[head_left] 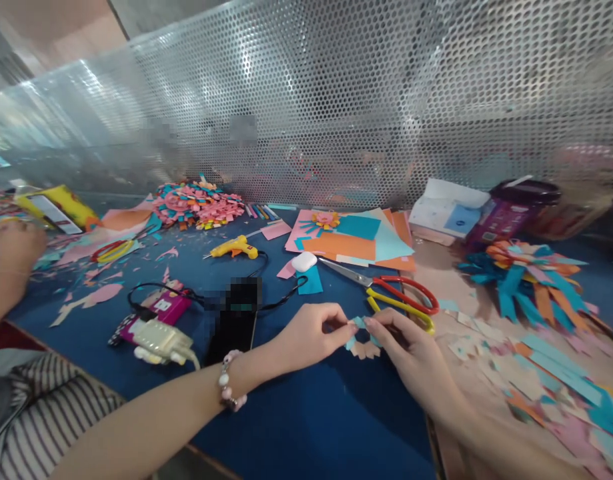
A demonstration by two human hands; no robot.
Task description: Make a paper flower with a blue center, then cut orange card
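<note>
My left hand (313, 333) and my right hand (411, 353) meet over the blue table (311, 413), both pinching a small paper flower piece (362, 339) with light blue and peach petals. A bead bracelet (230, 390) circles my left wrist. Red and yellow scissors (401, 297) lie just behind my right hand. A black phone (236, 320) lies left of my left hand.
A yellow glue gun (235, 248), a stack of coloured paper sheets (359, 243), piles of paper scraps (199, 202) and a paper strip flower (531, 277) lie around. A perforated metal screen (336, 100) stands behind. Another person's hand (11, 250) rests at far left.
</note>
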